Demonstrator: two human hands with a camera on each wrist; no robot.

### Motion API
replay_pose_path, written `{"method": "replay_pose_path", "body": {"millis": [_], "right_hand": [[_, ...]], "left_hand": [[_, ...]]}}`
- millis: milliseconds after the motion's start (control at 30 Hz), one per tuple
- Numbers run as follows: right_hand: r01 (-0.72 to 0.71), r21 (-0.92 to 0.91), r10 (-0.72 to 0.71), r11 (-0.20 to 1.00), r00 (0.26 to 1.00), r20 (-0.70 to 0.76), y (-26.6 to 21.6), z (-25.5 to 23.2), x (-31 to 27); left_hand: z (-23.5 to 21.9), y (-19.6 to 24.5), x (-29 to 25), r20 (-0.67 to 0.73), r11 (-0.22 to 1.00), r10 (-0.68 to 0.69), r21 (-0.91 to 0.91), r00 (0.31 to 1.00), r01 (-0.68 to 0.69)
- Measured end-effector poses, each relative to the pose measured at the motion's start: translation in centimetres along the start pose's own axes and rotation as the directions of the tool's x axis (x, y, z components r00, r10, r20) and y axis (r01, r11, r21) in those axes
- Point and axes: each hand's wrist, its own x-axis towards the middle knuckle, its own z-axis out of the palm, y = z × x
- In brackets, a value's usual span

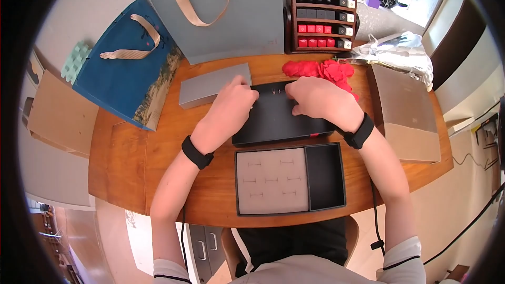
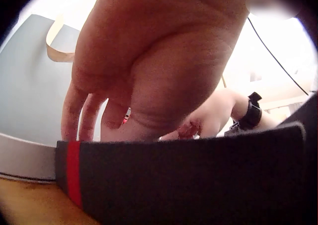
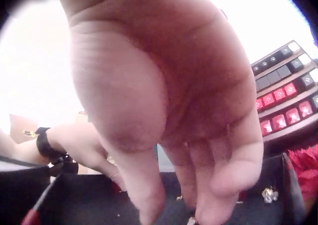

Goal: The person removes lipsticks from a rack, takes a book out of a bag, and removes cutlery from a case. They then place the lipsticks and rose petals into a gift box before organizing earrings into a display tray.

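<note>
A shallow black box (image 1: pixel 271 123) with a red tab on its front lies between both hands. Small shiny pieces, like jewelry (image 3: pixel 270 194), are inside it in the right wrist view. My left hand (image 1: pixel 231 105) reaches over the box's left side; the wall hides its fingertips in the left wrist view. From the right side, my right hand (image 1: pixel 323 100) reaches into the box, fingers bent down and thumb apart from them, fingertips close to a small shiny piece. Nearer me lies a black tray (image 1: pixel 325 179) with a slotted beige insert (image 1: pixel 271 192) on its left.
A grey box (image 1: pixel 210 87) lies behind the left hand, before grey (image 1: pixel 226 31) and blue (image 1: pixel 115 68) paper bags. Red petals (image 1: pixel 321 69) lie behind the black box, below a small wooden rack (image 1: pixel 322 21). A brown carton (image 1: pixel 405 115) stands at the right.
</note>
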Motion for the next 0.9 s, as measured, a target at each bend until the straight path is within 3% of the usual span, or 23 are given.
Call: {"method": "replay_pose_path", "body": {"millis": [67, 167, 267, 367, 467, 767, 900], "right_hand": [[-0.012, 0.086, 0.008, 0.996, 0.999, 0.053, -0.8, -1.0, -0.5], [0.001, 0.063, -0.003, 0.998, 1.0, 0.023, -1.0, -1.4, -1.0], [0.0, 0.046, 0.001, 0.999, 1.0, -0.028, -1.2, -2.3, -1.5], [0.06, 0.043, -0.053, 0.997, 0.987, -0.15, -1.8, -3.2, -2.2], [0.099, 0.166, -0.071, 0.981, 0.984, -0.163, -1.8, -3.7, -2.0], [0.199, 0.527, -0.152, 0.826, 0.979, -0.133, -1.8, -4.5, -1.1], [0.162, 0.603, -0.102, 0.781, 0.986, -0.133, -2.2, -5.5, -1.8]], "left_hand": [[-0.1, 0.0, -0.3, 0.016, 0.999, 0.022, 0.027, 1.0, -0.022], [-0.6, 0.6, -0.3, -0.018, 0.998, 0.041, 0.041, 0.999, -0.041], [-1.3, 1.0, 0.1, -0.13, 0.997, 0.058, -0.048, 0.99, -0.065], [-1.6, 1.3, 0.4, -0.146, 0.971, -0.03, -0.237, 0.989, -0.006], [-1.9, 1.2, 0.7, -0.235, 0.909, 0.073, -0.383, 0.969, -0.161], [-3.5, 2.8, 0.8, -0.314, 0.804, -0.077, -0.581, 0.946, -0.127], [-3.7, 3.0, 1.0, -0.401, 0.817, -0.057, -0.546, 0.914, -0.189]]}}
